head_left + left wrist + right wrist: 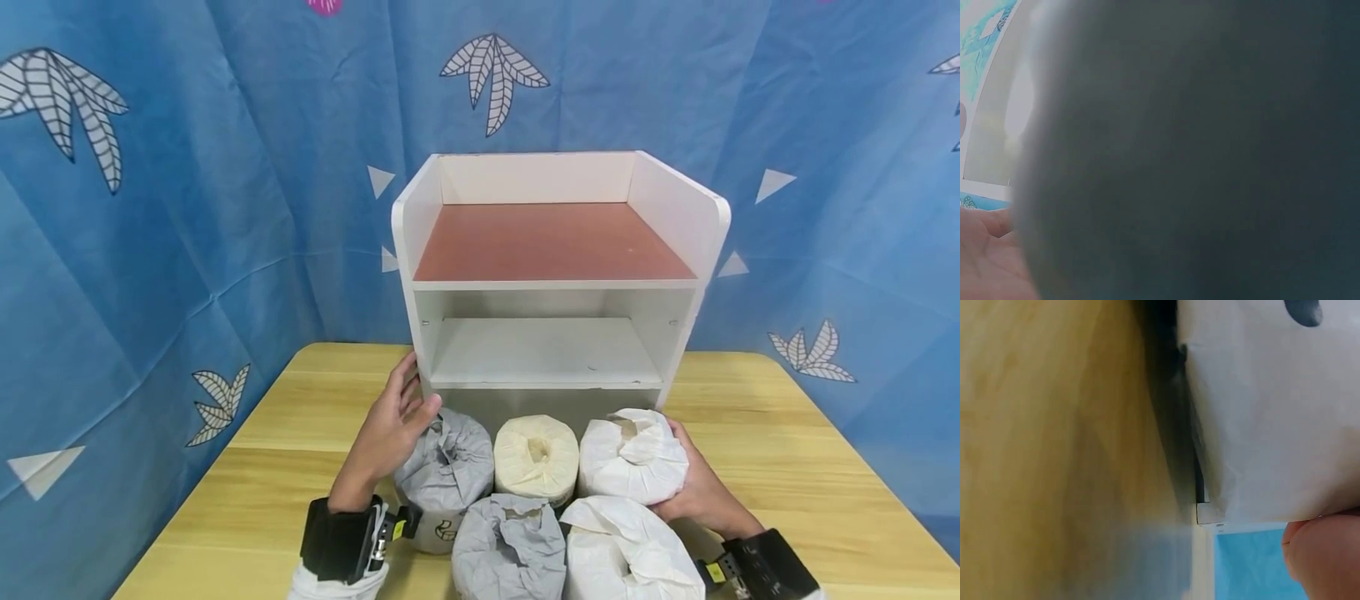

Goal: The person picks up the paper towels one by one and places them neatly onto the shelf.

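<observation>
Five-sided grouping aside, several paper-wrapped toilet rolls stand close together in the head view. The back row has a grey roll (450,479), a cream roll (525,471) and a white roll (615,471); nearer are another grey roll (480,550) and another white roll (588,562). My left hand (386,437) lies along the back grey roll's left side, fingers extended by the shelf's side. My right hand (705,492) rests against the right of the back white roll (1260,425), its fingers partly hidden. A dark blurred surface fills most of the left wrist view.
A white shelf unit (555,386) with a reddish-brown top (555,242) stands behind the rolls. Its lower opening is partly hidden by them. All stand on a light wooden table (810,467). A blue patterned curtain (225,167) hangs around the back and sides.
</observation>
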Motion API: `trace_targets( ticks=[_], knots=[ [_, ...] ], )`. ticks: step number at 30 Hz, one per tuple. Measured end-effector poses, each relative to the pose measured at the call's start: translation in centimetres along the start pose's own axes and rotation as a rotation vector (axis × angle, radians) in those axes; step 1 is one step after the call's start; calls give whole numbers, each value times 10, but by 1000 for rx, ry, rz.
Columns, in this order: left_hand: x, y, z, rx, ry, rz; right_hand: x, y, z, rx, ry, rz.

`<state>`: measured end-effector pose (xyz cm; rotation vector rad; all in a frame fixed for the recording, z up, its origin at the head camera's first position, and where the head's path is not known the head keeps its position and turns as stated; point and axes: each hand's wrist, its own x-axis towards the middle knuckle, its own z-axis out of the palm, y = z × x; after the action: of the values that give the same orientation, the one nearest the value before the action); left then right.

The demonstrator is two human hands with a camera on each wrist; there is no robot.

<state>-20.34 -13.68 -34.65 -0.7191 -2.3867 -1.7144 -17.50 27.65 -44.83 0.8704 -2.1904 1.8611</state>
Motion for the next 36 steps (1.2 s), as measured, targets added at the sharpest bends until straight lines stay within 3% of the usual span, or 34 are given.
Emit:
trace_targets(
  ticks=[10, 16, 24, 36],
  knots=[
    [0, -2, 1, -1, 8, -2, -1, -5, -4, -64, 44, -33],
    [1, -2, 1, 3, 10, -7, -2, -8, -8, -56, 57, -28],
    [0, -2, 1, 11, 8, -3, 1, -12, -13, -50, 72, -99],
    [0, -3, 1, 15, 7, 1, 4, -23, -16, -12, 78, -130]
  ],
)
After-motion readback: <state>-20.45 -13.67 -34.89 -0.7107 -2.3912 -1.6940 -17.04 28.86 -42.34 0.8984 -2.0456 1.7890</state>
